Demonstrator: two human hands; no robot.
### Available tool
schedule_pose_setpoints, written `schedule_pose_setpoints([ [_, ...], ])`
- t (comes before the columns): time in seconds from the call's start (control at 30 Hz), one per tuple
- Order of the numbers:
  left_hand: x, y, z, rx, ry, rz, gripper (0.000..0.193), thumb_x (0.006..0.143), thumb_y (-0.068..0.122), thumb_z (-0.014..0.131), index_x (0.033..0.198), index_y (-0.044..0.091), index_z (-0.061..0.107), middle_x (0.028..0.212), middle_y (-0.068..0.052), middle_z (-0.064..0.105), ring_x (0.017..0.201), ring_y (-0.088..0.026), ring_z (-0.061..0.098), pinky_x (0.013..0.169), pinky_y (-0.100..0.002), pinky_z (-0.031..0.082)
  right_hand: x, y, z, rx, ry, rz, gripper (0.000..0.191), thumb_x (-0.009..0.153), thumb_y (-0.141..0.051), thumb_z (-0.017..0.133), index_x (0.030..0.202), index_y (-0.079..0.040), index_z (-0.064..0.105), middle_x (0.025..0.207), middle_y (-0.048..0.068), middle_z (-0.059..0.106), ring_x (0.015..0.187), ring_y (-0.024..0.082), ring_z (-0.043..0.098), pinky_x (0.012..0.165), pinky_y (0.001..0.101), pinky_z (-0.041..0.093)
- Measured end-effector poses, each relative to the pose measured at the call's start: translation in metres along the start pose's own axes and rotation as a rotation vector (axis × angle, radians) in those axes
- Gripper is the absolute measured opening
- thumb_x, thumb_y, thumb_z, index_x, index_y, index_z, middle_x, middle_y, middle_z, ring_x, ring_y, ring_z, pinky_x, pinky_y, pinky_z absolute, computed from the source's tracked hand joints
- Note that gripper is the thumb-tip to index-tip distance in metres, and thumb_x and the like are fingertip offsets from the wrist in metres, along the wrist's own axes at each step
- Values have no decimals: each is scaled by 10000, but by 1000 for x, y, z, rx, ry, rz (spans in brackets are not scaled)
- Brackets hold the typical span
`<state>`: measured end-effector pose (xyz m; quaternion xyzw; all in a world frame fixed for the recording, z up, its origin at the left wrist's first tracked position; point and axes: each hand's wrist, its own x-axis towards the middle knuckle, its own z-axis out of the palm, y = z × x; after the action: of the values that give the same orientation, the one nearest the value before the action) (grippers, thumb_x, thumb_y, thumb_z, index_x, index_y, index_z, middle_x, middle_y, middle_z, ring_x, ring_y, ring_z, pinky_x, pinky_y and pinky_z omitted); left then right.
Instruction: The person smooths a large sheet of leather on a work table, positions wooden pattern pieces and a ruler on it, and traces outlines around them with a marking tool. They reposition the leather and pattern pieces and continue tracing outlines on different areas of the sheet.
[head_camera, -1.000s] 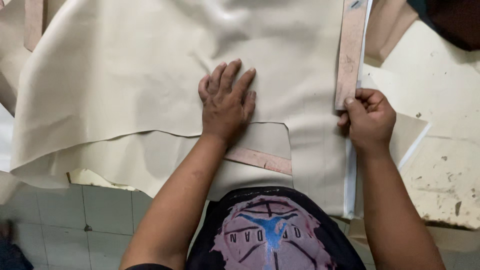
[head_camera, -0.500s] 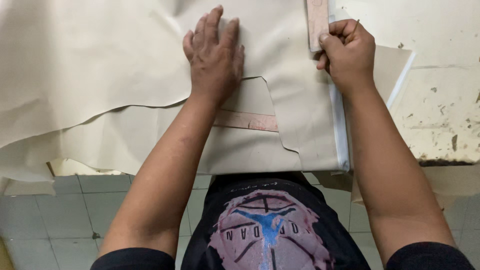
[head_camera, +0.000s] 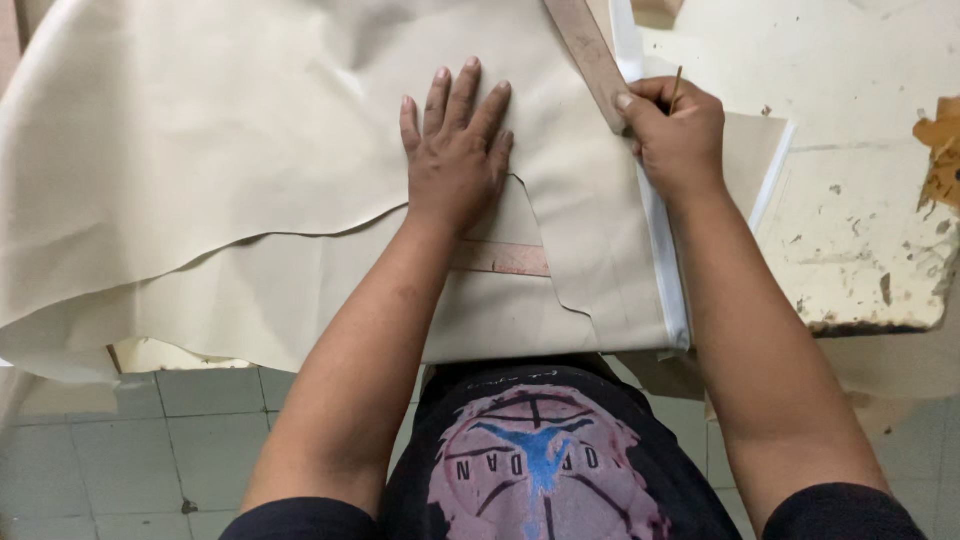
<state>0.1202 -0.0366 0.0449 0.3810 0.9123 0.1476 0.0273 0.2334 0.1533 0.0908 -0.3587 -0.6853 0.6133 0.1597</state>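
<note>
On table (head_camera: 860, 250), beige leather sheet (head_camera: 200, 170) lying spread, soft, floppy, probably slick; best pinned flat near cut edge. Left hand (head_camera: 455, 150) pressing it, fingers splayed. Right hand (head_camera: 680, 135) gripping thin stick-like tool against wooden ruler (head_camera: 590, 55).

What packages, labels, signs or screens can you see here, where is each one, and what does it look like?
No packages, signs or screens show.
Printed graphic: on the front of the person's black shirt, bottom centre; a rounded pinkish patch with a blue figure and dark lettering.
</note>
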Motion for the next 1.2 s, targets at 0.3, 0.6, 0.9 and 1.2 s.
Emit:
schedule_pose_setpoints([
  [0.3, 11, -13, -6, -37, -118, -40, 535, 998, 478, 508, 1514, 355, 440, 1657, -2, 274, 1534, -257, 211, 1225, -559, 68, 27, -16, 16, 6, 82, -83, 93, 960, -62, 746, 953, -15, 666, 822, 36, 718, 629, 79, 644, 565, 221, 560],
  [0.6, 17, -25, 9, 1, -14, 1, 526, 996, 478, 531, 1507, 362, 486, 1658, 10, 322, 1541, -226, 239, 1252, -531, 76, 64, 1, 15, -137, 143, 76, 105, 954, -104, 757, 929, -32, 685, 808, 21, 704, 638, 67, 641, 575, 209, 534],
  [0.9, 22, -31, 12, 15, 44, 41, 525, 994, 467, 566, 1500, 332, 526, 1645, -17, 362, 1536, -238, 256, 1252, -533, 91, 59, -14, 4, -208, 69, 292, 106, 925, -151, 761, 943, -59, 711, 754, 28, 676, 588, 74, 587, 463, 240, 419],
  [1.2, 19, -32, 13, 13, 40, 47, 503, 1031, 472, 538, 1517, 344, 513, 1662, 0, 338, 1551, -215, 241, 1271, -510, 67, 40, -6, 10, -300, -52, 271, 113, 896, -125, 766, 957, -32, 745, 771, 26, 713, 591, 72, 595, 514, 229, 467],
])
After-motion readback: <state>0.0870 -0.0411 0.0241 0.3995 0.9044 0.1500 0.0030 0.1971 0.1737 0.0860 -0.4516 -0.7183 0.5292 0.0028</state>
